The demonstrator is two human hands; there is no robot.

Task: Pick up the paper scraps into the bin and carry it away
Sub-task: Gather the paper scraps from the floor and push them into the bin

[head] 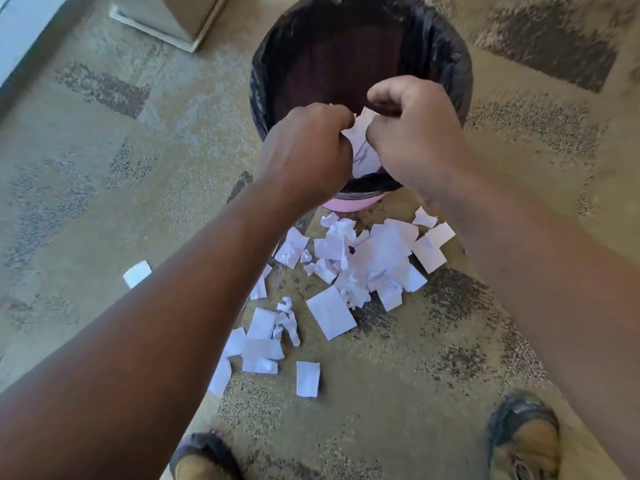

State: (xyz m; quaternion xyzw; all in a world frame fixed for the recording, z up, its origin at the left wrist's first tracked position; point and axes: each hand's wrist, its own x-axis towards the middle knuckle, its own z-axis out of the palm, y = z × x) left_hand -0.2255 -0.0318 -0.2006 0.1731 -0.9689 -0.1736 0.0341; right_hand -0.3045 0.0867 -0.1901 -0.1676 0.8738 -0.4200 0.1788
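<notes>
Two shoes (523, 441) are showing at the bottom edge, standing on the patterned carpet (104, 202), nearest the camera and well below the grip. Just beyond them, between the shoes and the hands, dozens of white paper scraps (360, 265) are lying loose on the carpet, some flat, some crumpled, the thickest heap sitting directly beneath the grip and touching the near foot of the bin. One stray scrap (137, 274) is lying apart, off to the left of the forearms.

Both bare forearms are reaching forward and meeting over the near rim of the bin (346, 206). The left hand (304, 150) is curling closed, fingers pinching the left side of a held wad of paper (362, 147). The right hand (415, 133) is closing on the same wad from the right, knuckles up. The wad is hanging between the two hands, just above the bin's opening.

Under and beyond the grip, the pink bin is standing upright, lined with a black bag (446, 67) folded over its rim; its inside is looking dark. Farther off, up and left of the grip, a cardboard box (180, 15) is resting on the carpet.
</notes>
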